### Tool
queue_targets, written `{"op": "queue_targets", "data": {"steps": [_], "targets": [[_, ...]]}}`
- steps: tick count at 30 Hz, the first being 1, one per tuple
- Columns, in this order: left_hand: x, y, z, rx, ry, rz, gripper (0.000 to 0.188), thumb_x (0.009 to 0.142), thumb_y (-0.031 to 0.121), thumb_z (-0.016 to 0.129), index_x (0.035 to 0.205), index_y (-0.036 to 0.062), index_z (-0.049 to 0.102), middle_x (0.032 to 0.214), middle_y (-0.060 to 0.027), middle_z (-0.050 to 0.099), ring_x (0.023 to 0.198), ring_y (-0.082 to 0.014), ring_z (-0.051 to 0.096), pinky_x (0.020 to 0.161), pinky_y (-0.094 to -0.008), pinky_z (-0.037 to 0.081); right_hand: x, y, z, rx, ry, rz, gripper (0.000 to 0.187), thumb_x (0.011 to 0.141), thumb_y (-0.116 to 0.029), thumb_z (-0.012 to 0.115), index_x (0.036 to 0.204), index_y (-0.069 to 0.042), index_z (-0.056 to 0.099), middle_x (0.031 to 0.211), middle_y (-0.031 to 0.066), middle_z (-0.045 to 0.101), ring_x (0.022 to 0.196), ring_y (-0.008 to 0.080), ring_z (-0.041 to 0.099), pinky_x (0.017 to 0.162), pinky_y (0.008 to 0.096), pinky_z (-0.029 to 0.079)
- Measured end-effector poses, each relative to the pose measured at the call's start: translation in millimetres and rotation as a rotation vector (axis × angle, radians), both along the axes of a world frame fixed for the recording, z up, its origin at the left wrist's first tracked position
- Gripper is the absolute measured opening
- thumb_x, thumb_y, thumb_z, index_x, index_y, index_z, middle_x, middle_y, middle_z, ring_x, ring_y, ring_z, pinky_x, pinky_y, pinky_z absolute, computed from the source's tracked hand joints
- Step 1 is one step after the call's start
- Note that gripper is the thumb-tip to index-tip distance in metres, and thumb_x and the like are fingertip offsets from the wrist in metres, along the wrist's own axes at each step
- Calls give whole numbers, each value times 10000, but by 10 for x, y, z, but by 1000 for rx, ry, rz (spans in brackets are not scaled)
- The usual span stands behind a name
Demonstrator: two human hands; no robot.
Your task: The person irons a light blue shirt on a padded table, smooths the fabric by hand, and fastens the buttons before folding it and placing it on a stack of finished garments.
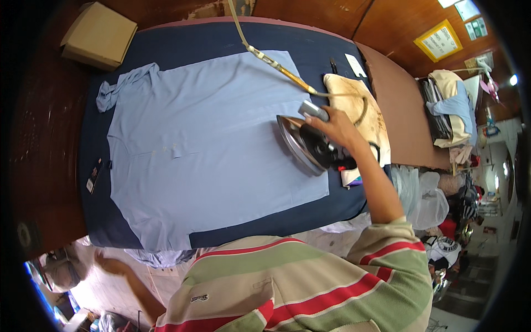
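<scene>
My right hand [337, 126] is closed around the handle of a black and silver iron [310, 145]. The iron is over the hem end of a light blue shirt [221, 138], beside a scorched cream cloth pad [354, 105]. The shirt lies spread on a dark blue covered table [265, 224], its collar end toward the left and one sleeve crumpled at the far left. My left hand [113, 264] hangs off the table's near left edge, away from the shirt. Its fingers look stretched out, somewhat blurred, with nothing visible in them.
A yellowish hose [287, 74] runs down from above toward the iron, across the shirt. A cardboard box [102, 36] sits at the far left corner. A small dark tag [94, 176] lies left of the shirt. Folded garments [451, 108] are stacked on a brown board [406, 110] at right.
</scene>
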State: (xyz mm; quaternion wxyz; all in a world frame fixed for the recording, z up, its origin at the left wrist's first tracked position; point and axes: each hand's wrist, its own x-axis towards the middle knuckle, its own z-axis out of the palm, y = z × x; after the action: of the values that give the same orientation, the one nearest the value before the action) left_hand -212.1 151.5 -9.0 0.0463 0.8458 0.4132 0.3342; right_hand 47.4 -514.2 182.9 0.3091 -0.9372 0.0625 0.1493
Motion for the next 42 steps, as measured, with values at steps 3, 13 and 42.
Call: {"op": "queue_targets", "data": {"steps": [3, 13, 42], "targets": [[-306, -49, 226, -72, -152, 462, 355, 904, 256, 485, 1143, 3, 555, 1160, -168, 566, 922, -269, 619, 781, -349, 513, 410, 72, -60, -78, -40, 241, 603, 772, -540, 639, 954, 35, 630, 720, 187, 634, 649, 268, 630, 629, 369, 482], [2023, -2636, 459, -232, 77, -1145, 482, 856, 108, 548, 1315, 12, 439, 1347, -174, 455, 1260, -329, 416, 1044, -416, 313, 1105, 281, -397, -172, -78, 484, 519, 769, -494, 626, 920, 2, 652, 806, 208, 649, 770, 342, 629, 716, 390, 479], [327, -1643, 157, -329, 241, 19, 406, 898, 396, 504, 1163, 89, 532, 1313, -154, 473, 1169, -336, 471, 939, -426, 397, -255, 1092, -279, -90, 86, 847, 501, 719, -390, 663, 1040, -14, 577, 814, 225, 647, 763, 379, 638, 704, 428, 500]]}}
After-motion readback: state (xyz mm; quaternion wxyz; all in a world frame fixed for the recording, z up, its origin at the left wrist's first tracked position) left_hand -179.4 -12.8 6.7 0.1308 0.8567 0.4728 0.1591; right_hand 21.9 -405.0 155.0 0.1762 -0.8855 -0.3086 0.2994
